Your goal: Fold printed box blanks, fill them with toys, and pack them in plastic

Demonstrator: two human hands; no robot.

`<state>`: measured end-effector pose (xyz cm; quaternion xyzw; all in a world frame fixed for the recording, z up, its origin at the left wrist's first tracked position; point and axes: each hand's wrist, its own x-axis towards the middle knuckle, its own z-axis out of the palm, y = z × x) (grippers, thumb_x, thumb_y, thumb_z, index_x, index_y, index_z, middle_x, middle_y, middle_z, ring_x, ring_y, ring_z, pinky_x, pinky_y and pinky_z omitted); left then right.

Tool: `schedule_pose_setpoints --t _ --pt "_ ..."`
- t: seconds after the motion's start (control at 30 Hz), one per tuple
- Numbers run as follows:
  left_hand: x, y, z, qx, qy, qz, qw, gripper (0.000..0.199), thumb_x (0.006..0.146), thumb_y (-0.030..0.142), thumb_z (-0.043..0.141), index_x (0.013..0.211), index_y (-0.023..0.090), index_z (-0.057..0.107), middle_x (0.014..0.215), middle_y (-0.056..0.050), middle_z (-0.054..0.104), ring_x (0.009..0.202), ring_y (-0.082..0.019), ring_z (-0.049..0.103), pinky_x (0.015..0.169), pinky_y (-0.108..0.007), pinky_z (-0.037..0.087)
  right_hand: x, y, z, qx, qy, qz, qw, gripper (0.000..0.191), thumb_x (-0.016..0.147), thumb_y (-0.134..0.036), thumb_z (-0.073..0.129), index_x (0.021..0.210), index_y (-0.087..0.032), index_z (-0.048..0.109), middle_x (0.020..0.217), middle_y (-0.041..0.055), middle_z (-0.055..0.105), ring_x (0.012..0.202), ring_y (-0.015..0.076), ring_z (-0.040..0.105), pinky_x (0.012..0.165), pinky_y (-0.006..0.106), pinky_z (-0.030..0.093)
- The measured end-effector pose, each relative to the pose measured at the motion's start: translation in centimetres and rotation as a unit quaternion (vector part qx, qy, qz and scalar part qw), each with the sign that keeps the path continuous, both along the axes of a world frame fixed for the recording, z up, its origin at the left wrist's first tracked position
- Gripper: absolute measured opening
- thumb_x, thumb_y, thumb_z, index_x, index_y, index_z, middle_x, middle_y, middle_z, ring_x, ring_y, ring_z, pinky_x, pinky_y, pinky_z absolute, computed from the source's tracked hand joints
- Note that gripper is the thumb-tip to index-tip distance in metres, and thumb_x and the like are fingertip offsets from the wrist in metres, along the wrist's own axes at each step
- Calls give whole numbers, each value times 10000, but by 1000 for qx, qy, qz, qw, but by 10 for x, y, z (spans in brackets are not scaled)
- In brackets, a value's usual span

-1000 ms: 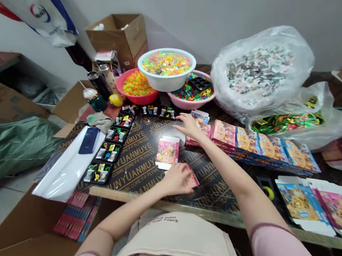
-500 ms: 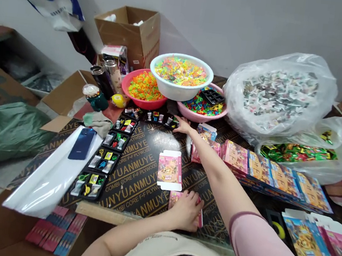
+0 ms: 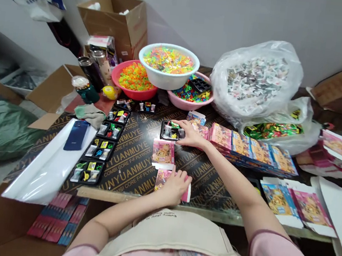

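Observation:
In the head view my right hand (image 3: 190, 133) grips the right side of a black compartment tray (image 3: 167, 131) holding small wrapped packets and toys. Just below the tray lies a pink printed box (image 3: 163, 153) with its end flaps out. Nearer the table edge, my left hand (image 3: 176, 187) is wrapped over a second pink box (image 3: 161, 178), which its fingers partly cover. A line of filled black trays (image 3: 87, 172) runs up the left side of the table and turns along the back, ending at another tray (image 3: 147, 107).
Basins of small plastic toys stand at the back: red (image 3: 137, 95), white (image 3: 167, 80) and pink (image 3: 189, 104). Plastic bags of packets (image 3: 257, 84) and stacked printed boxes (image 3: 221, 136) are at right. A phone (image 3: 76, 136) lies on white sheeting (image 3: 37, 174) at left.
My right hand has brought a black tray from the back row nearer, to just behind the flat-lying pink box. My left hand remains on its box. The whole view has shifted slightly.

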<state>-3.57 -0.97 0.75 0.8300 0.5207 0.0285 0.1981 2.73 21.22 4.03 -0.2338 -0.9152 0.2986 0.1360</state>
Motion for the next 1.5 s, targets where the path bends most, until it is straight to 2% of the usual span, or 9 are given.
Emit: schedule_pose_setpoints --t 0.13,0.27,0.4,0.7,0.93,1.03,1.33,1.43,1.5 --pt "-21 -5 1 31 -52 44 997 682 616 138 729 1250 177 479 1217 -150 526 1149 -350 532 1098 -612 361 65 -47 13 15 7 -11 1000 862 697 -322 771 1487 -290 428 1326 112 483 1261 331 463 1112 543 353" --pt "-47 -5 -4 73 -181 80 978 877 606 185 765 1380 209 353 1292 -140 486 1233 -355 504 1058 -558 435 122 -82 17 39 -30 -86 995 853 716 -373 779 1491 -320 426 1365 123 474 1278 357 447 1093 552 355" --pt "-50 -6 -10 91 -256 127 954 1090 613 269 807 1501 229 176 1454 -166 425 1352 -366 452 1148 -584 345 154 -113 14 56 -75 -134 987 860 719 -385 762 1503 -329 413 1378 132 463 1262 383 438 1044 555 364" --pt "-15 -9 -35 65 -313 140 937 1099 662 396 832 1536 226 188 1483 -178 462 1369 -343 478 1132 -544 395 164 -168 -15 35 -76 -117 990 896 700 -311 707 1530 -291 369 1410 164 445 1281 383 423 1037 559 328" --pt "-13 -4 -34 56 -213 -3 975 1037 620 398 846 1494 172 336 1459 -194 504 1345 -360 489 1167 -608 327 166 -181 -26 13 -87 -74 993 954 670 -230 706 1547 -301 337 1407 161 457 1268 378 423 1035 569 326" --pt "-6 -3 -33 51 -179 -34 982 972 606 365 832 1450 153 398 1445 -201 510 1321 -364 502 1169 -633 306 165 -182 -28 5 -95 -59 994 991 650 -186 708 1555 -300 321 1397 164 462 1280 379 418 1041 572 325" --pt "16 2 -37 54 -162 -25 985 790 596 297 781 1322 158 501 1285 -169 579 1195 -349 556 1073 -558 419 163 -186 -40 -28 -68 -73 995 929 708 -203 709 1553 -281 333 1437 175 465 1342 370 412 1085 592 319" --pt "16 4 -39 67 -175 1 982 819 607 311 765 1354 136 479 1322 -178 557 1210 -343 541 1075 -534 418 168 -186 -48 -67 -13 -97 993 892 750 -326 745 1547 -291 344 1557 163 354 1449 377 307 1147 604 273" --pt "15 5 -40 80 -180 27 980 879 614 319 755 1410 131 434 1374 -185 525 1240 -347 522 1083 -527 410 171 -186 -55 -103 49 -151 982 884 760 -451 759 1536 -283 370 1605 156 289 1478 378 271 1162 590 282"
